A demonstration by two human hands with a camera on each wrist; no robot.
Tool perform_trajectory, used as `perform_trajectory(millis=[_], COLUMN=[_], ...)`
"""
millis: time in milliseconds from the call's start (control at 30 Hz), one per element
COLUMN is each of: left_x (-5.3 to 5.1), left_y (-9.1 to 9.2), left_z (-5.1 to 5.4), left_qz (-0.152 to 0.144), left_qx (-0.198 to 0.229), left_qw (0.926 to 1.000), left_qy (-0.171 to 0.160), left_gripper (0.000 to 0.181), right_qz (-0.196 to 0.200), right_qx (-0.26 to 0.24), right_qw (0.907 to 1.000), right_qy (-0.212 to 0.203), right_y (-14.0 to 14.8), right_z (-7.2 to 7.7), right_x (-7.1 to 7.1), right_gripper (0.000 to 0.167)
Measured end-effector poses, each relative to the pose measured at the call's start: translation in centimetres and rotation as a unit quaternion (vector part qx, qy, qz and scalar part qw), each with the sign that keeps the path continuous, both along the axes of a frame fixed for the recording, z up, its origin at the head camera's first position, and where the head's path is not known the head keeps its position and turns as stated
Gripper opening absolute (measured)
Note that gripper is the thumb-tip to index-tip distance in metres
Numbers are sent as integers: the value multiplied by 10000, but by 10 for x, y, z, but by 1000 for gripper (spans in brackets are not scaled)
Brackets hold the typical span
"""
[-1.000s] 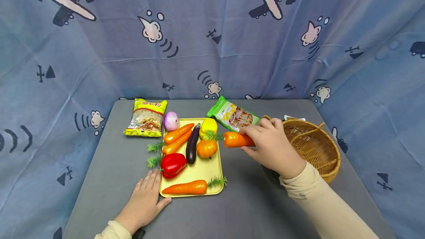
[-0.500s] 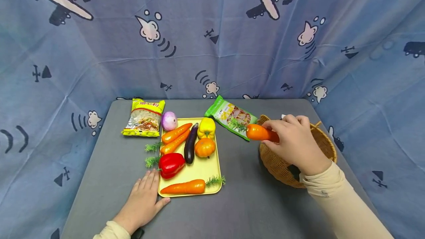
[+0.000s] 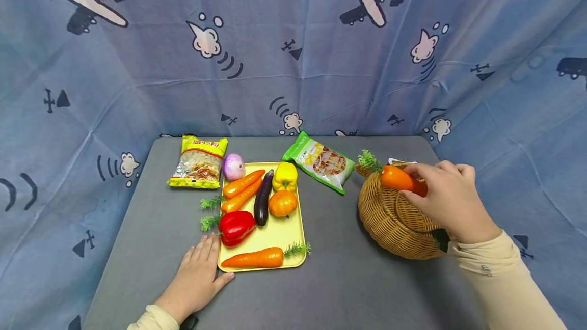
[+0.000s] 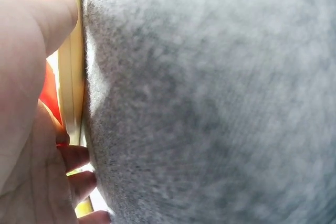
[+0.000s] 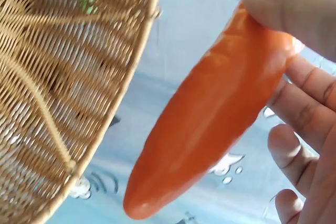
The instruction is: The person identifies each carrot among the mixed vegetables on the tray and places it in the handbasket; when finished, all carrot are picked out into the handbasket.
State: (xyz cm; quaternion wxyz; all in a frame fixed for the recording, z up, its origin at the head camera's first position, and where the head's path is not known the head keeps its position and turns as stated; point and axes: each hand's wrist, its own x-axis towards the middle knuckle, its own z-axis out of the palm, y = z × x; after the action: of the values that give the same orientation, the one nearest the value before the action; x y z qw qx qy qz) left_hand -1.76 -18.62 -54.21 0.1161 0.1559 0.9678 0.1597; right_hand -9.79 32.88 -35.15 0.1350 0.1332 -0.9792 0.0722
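The right hand (image 3: 454,202) pinches a glossy, green-topped orange carrot (image 3: 396,177), with a brown woven wicker basket (image 3: 387,228) below that hand; a steady pinch, tip clear of the rim, seems wise. The left hand (image 3: 194,275), fingers straight, touches a rectangular yellow tray (image 3: 286,232).

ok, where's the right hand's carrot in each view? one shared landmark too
Head: carrot right of centre, in the right hand.
Left wrist: not in it.
Right wrist: centre, diagonal, tip low.
Landmark: wicker basket, head and right wrist only; left side in the latter.
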Motion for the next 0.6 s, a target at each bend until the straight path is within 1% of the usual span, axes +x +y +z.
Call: perform_trajectory(millis=[133, 267, 467, 600], left_x=[0, 1, 0, 0], left_y=[0, 0, 0, 0], left_z=[1, 1, 1, 1], left_qz=[0, 5, 0, 4], left_qx=[18, 12, -34, -63], left_qw=[10000, 10000, 9999, 9999], left_qy=[-20, -58, -109, -146], left_gripper=[96, 96, 96, 97], right_qz=[-316, -504, -609, -595], right_qx=[-59, -92, -56, 51], right_qw=[9993, 9982, 9965, 9960], right_qy=[-214, -310, -568, -669], right_y=[19, 36, 52, 57], right_z=[-1, -7, -18, -25], right_x=[3, 5, 6, 5], right_gripper=[41, 41, 42, 42])
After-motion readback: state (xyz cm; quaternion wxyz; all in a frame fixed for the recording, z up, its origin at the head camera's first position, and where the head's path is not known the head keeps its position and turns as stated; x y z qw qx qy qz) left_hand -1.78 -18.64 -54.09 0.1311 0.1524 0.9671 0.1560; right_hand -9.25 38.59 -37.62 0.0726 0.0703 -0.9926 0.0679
